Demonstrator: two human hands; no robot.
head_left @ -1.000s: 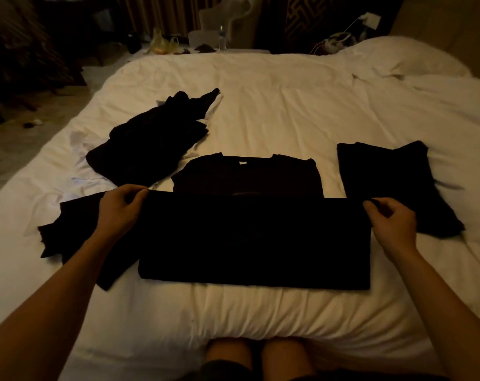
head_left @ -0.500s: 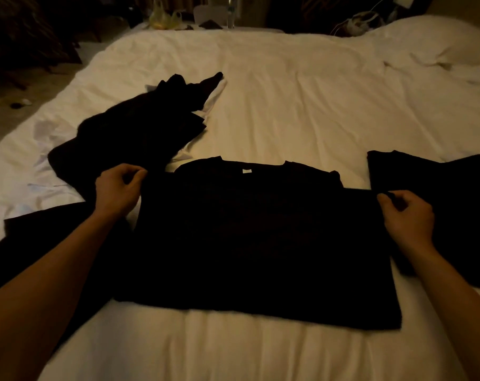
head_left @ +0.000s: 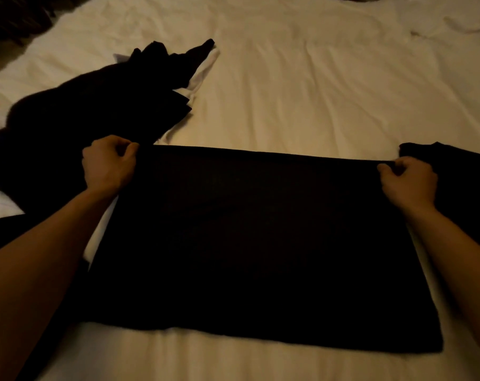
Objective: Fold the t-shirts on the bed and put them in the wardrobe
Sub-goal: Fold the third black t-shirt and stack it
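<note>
A black t-shirt (head_left: 258, 243) lies folded into a wide rectangle on the white bed (head_left: 302, 86), right in front of me. My left hand (head_left: 109, 163) pinches its far left corner. My right hand (head_left: 409, 180) pinches its far right corner. The folded-over layer covers the collar. A loose heap of black t-shirts (head_left: 101, 105) lies to the far left. A folded black t-shirt (head_left: 458, 171) lies at the right edge, just past my right hand.
A white garment (head_left: 203, 72) pokes out from under the black heap. Another dark cloth (head_left: 5, 232) lies at the left edge under my left forearm. Dark floor (head_left: 10, 20) shows beyond the bed's far left corner. Bare rumpled sheet stretches beyond the shirt.
Both hands have carried the shirt's lower layer away from me over the upper part, so the collar and label are now covered. The view has tilted down and closer.
</note>
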